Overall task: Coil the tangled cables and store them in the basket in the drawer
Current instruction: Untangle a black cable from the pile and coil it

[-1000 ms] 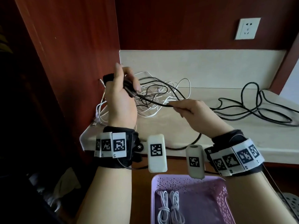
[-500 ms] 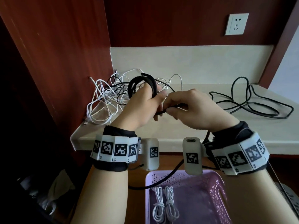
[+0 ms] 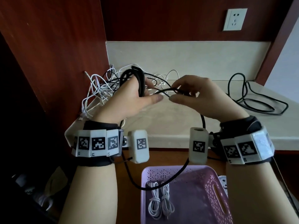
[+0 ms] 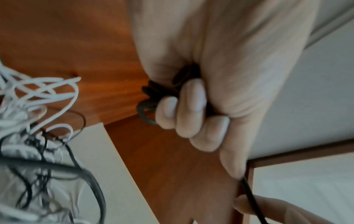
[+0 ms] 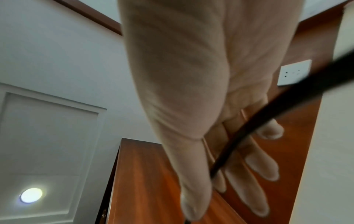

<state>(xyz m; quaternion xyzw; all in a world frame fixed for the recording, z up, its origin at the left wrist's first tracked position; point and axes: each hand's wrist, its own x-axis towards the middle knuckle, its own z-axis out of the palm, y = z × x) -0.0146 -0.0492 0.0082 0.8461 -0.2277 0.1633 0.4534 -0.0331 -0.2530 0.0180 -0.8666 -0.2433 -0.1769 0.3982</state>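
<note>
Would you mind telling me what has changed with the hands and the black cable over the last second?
The left hand dropped from upright and now grips several black loops, one more than before. The right hand, pressed against the left half a second ago, has drawn away, feeding black cable. The white tangle and pink basket stayed put.

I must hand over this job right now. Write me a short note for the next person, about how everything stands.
Left hand: grips the partly wound black cable coil.
Right hand: pinches the same cable's loose run, which hangs down over the purple basket.
Done: two coiled white cables lie in the basket.
Left: finish this coil, then the white and black tangle and the long black cable on the counter.
</note>
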